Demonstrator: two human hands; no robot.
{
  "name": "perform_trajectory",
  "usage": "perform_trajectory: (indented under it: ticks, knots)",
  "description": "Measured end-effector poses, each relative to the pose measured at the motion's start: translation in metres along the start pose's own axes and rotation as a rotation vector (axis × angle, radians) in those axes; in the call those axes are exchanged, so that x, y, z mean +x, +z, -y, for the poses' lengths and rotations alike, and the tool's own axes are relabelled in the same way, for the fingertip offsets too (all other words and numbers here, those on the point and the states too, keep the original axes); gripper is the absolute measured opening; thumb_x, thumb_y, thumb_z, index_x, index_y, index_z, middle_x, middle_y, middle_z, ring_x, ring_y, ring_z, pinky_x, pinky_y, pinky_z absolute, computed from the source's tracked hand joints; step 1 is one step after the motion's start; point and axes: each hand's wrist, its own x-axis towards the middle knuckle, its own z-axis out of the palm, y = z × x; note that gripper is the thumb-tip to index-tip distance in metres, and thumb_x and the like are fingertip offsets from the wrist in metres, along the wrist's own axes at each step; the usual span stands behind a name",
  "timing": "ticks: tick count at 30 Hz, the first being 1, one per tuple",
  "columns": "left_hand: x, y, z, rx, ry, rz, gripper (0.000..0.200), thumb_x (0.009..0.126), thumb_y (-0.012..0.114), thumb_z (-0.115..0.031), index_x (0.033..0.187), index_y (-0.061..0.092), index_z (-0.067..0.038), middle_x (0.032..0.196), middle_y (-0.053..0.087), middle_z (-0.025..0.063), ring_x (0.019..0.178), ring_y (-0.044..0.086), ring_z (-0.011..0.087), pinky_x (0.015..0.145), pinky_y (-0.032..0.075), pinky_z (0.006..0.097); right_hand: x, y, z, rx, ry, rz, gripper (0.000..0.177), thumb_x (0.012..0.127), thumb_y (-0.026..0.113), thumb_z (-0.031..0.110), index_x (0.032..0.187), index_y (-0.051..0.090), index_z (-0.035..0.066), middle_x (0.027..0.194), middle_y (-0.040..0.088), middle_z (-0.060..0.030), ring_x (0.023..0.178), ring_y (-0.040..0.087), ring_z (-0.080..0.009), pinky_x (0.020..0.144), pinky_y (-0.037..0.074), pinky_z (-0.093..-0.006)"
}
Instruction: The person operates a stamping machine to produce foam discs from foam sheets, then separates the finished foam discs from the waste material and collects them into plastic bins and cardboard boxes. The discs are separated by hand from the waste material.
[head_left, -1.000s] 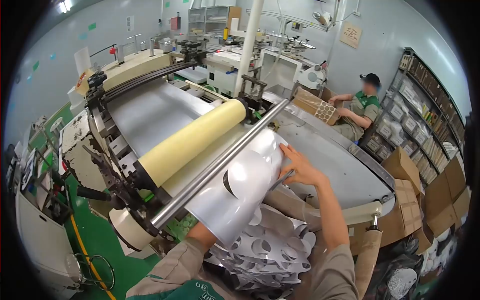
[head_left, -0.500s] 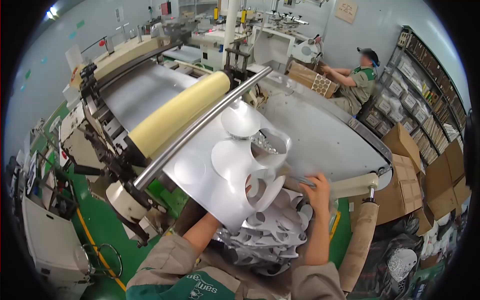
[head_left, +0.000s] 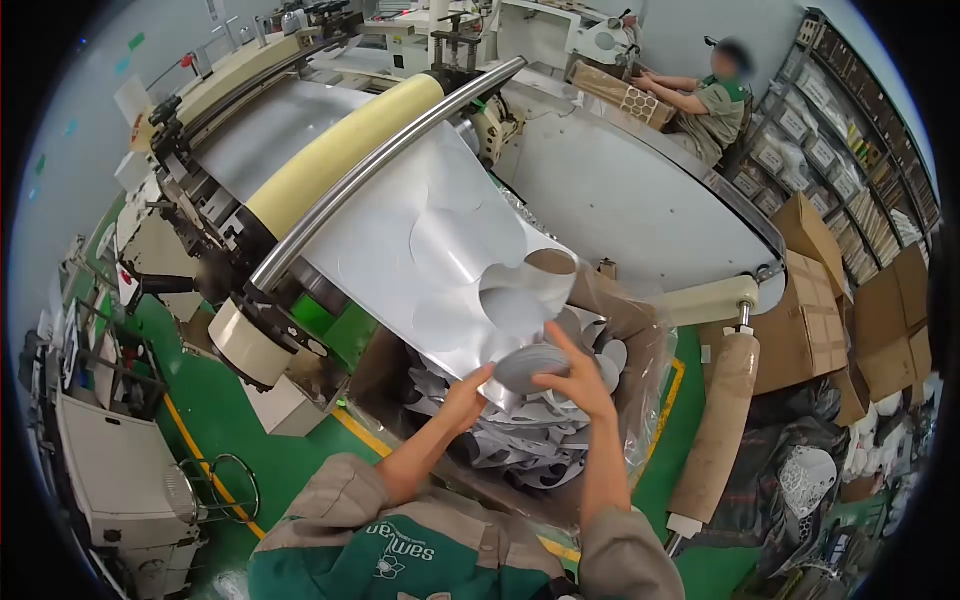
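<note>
A silvery sheet (head_left: 385, 255) with round cuts hangs down from under a steel bar (head_left: 385, 165) and a yellow roller (head_left: 345, 150). At its lower end, my right hand (head_left: 580, 378) grips a stack of round grey discs (head_left: 530, 369), thumb and fingers on its right side. My left hand (head_left: 465, 400) pinches the sheet's lower edge, just left of the discs. Below both hands, a large carton (head_left: 640, 400) lined with clear plastic holds a heap of cut silvery scrap (head_left: 530, 445).
A co-worker (head_left: 715, 105) sits at the back right by a small carton (head_left: 600, 82). Shelves (head_left: 850, 150) and open cardboard boxes (head_left: 800, 330) stand at the right. A brown roll (head_left: 715, 430) slants beside the lined carton; a white cabinet (head_left: 110, 470) stands at the left.
My left hand has come out from beneath the sheet to its lower edge. My right hand has moved left and down with the discs. The sheet hangs flatter, and the view has shifted.
</note>
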Motion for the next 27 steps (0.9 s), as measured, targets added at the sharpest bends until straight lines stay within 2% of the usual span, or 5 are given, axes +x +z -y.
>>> perform_trajectory:
  ticks: [7,13,20,26,27]
  knots:
    - [-0.013,-0.022,0.001,-0.044,-0.144,0.201,0.04,0.092,0.04,-0.031,0.126,0.041,-0.008,0.126,0.045,0.0078,0.115,0.044,0.0182,0.096,0.036,0.0323,-0.028,0.008,-0.07,0.078,0.228,-0.116,0.043,0.07,0.072,0.013,0.106,0.055,-0.004,0.093,0.061,-0.007,0.083,0.056,-0.0125,0.072,0.044,-0.0251]
    - [0.009,-0.039,-0.053,-0.043,0.32,-0.26,0.034,0.085,0.055,-0.014,0.114,0.046,0.0,0.105,0.057,0.0069,0.093,0.058,0.0209,0.084,0.046,0.0365,-0.065,-0.026,-0.083,0.765,-0.092,-0.669,0.044,0.08,0.06,0.004,0.12,0.043,0.002,0.113,0.052,-0.0102,0.103,0.053,-0.0217,0.089,0.044,-0.0366]
    - [-0.012,-0.038,0.021,0.214,0.032,0.049,0.025,0.084,0.057,-0.019,0.103,0.058,-0.002,0.093,0.06,0.0014,0.082,0.055,0.0091,0.068,0.043,0.0251,0.007,0.025,-0.003,0.041,0.004,0.052,0.05,0.069,0.069,0.01,0.114,0.05,-0.002,0.102,0.058,-0.0099,0.09,0.055,-0.015,0.076,0.046,-0.0282]
    - [-0.013,-0.05,-0.025,0.275,-0.157,-0.03,0.046,0.085,0.055,-0.022,0.123,0.037,-0.005,0.113,0.05,0.0056,0.099,0.051,0.0144,0.081,0.043,0.0296,-0.028,0.005,-0.068,0.418,0.175,-0.085,0.037,0.075,0.068,0.015,0.105,0.055,-0.001,0.101,0.059,-0.0078,0.091,0.056,-0.016,0.082,0.044,-0.0309]
    - [-0.014,-0.036,-0.039,0.18,0.184,-0.19,0.043,0.084,0.057,-0.022,0.119,0.04,-0.004,0.105,0.053,0.0052,0.092,0.053,0.013,0.075,0.044,0.0268,-0.039,0.0,-0.086,0.619,0.139,-0.179,0.035,0.077,0.067,0.017,0.105,0.055,0.001,0.103,0.058,-0.007,0.093,0.056,-0.018,0.084,0.044,-0.0329]
